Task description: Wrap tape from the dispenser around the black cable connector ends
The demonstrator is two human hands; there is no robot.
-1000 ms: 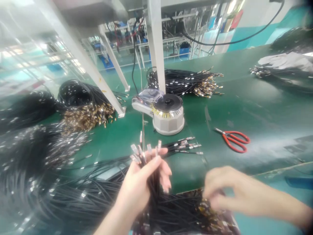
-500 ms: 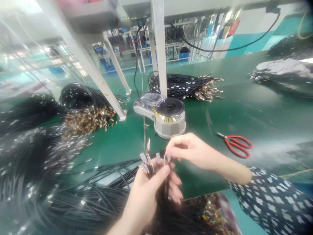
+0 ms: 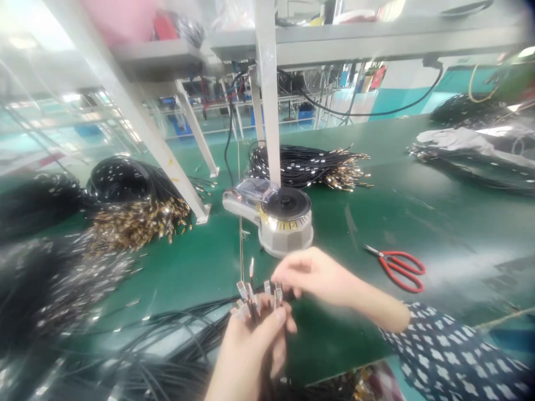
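My left hand [image 3: 254, 340] is closed around a bundle of black cables. Their silver metal plugs [image 3: 251, 294] fan out above its fingers, and one plug with a copper-coloured end stands taller. Just to the right, my right hand [image 3: 307, 275] has thumb and fingers pinched at a plug on that side of the bundle; its fingertips partly hide the contact. Behind both hands stands a round white tape dispenser [image 3: 286, 225] with a black disc top. Pliers with red handles [image 3: 399, 267] lie to the right of my right arm.
Loose black cables [image 3: 184, 334] spread across the lower left. Coiled cable bundles [image 3: 125, 189] lie at left, with another bundle [image 3: 309, 167] behind the dispenser. White posts [image 3: 267, 106] hold a shelf [image 3: 376, 44] above the green table [image 3: 334, 223]. White cloth [image 3: 455, 139] covers cables at far right.
The view has tilted upward, so the table and hands sit lower and slightly left in the picture. Both hands keep nearly the same pose at the bundle.
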